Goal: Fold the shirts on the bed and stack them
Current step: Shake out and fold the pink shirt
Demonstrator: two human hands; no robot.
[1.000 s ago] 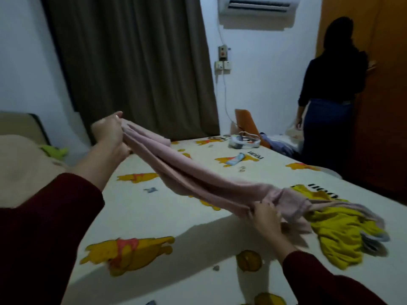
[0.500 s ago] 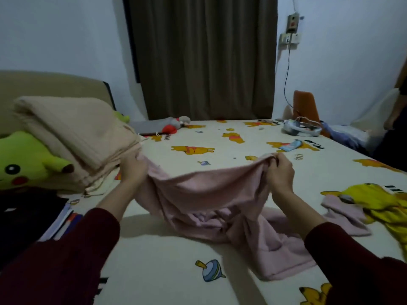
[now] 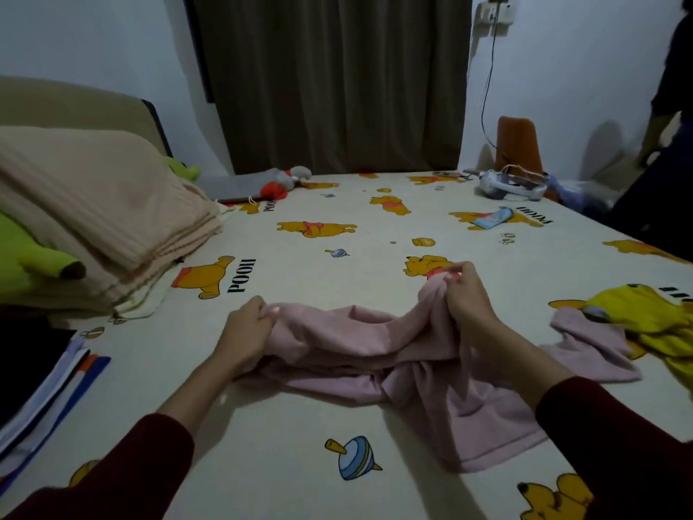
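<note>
Bed now carries most of the pink shirt; I see it lowered, left hand and right hand both pinching its top edge.

A: What is worn on the arms?

B: Long sleeves of dark maroon cloth, plain, no print or stripes visible. The left sleeve and the right sleeve match in colour.

A: Where do the sleeves end?

B: Partway along each forearm, with a soft, unbuttoned edge. The left hand and right hand are bare: no gloves, rings or watch visible.
</note>
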